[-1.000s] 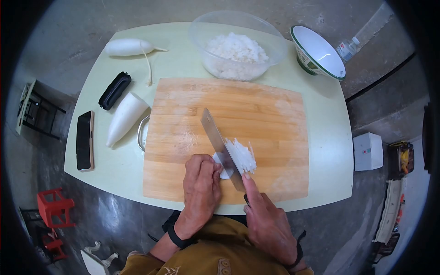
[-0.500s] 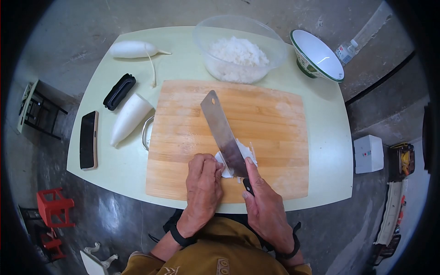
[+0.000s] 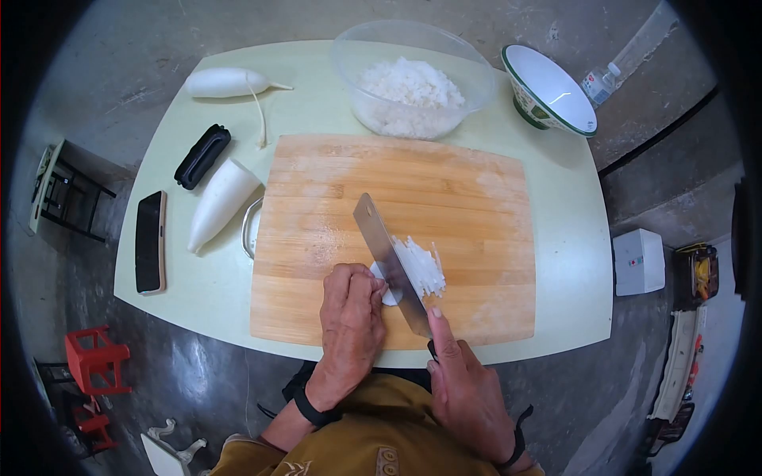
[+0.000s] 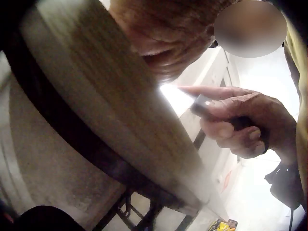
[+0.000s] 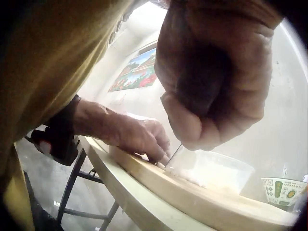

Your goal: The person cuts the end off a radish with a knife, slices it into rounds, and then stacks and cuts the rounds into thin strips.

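On the wooden cutting board [image 3: 333, 174], my left hand [image 3: 349, 321] holds a piece of sliced white radish [image 3: 390, 297] near the front edge, its fingers curled against the cleaver's side. My right hand [image 3: 470, 389] grips the black handle of the cleaver [image 3: 390, 262], index finger stretched along the blade. The blade slants away to the upper left, between the radish piece and a small heap of white shreds [image 3: 422, 268] to its right. In the right wrist view the curled fingers wrap the dark handle [image 5: 202, 82]; part of the radish is hidden under my left fingers.
Behind the board stands a clear plastic bowl [image 3: 349, 71] of white shreds, with a green-rimmed bowl [image 3: 556, 87] to its right. Left of the board lie a cut radish [image 3: 222, 202], a whole radish [image 3: 222, 82], a black case [image 3: 202, 156] and a phone [image 3: 149, 242].
The cleaver rose and shifted over the shreds half a second ago, then came back down beside my left fingers. The left hand has stayed on the radish.
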A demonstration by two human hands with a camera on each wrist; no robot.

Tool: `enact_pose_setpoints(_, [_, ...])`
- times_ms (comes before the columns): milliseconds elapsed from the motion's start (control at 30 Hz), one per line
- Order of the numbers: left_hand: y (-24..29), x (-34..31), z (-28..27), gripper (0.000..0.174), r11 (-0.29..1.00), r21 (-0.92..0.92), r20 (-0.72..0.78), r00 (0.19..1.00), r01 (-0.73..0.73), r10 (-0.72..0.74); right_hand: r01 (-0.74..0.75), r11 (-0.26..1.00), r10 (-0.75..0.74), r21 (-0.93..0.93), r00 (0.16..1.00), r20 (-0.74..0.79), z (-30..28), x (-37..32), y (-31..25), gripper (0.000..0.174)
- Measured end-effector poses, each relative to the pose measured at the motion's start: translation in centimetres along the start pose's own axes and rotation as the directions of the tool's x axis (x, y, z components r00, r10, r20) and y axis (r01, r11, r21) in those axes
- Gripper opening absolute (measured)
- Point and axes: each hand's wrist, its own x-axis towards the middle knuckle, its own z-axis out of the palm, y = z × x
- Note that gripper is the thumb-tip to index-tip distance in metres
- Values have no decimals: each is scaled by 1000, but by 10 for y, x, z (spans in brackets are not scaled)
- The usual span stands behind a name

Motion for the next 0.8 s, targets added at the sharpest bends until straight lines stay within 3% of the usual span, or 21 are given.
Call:
enact_pose_setpoints(67, [0,0,0,18,1000,4,5,1000,0,0,48,999,-49,-14,997,-57,0,1,-2,69])
enact_pose_setpoints(133, [2,0,0,18,1000,9,18,1000,13,-13,-64,995,71,-71,993,98,-7,11,-12,70])
enact_pose_setpoints(267, [3,2,-3,18,1000,12,25,1000,-4,4,-33,999,36,-41,996,87,4,43,-11,69])
enact_pose_setpoints(333, [3,1,-3,17,1000,-1,14,1000,-6,6,199,975,-214,-98,960,-182,20,50,2,80])
enact_pose_setpoints(467, [4,3,-6,17,1000,-2,17,1000,4,-4,214,977,-207,12,956,-206,15,50,8,73])
enact_pose_setpoints(533, [7,5,-13,21,996,73,7,999,-53,53,136,983,-119,125,984,-133,11,49,4,67])
enact_pose_setpoints(800, [-3,3,-12,19,995,49,40,996,-84,82,196,967,-175,164,975,-133,-1,58,4,65])
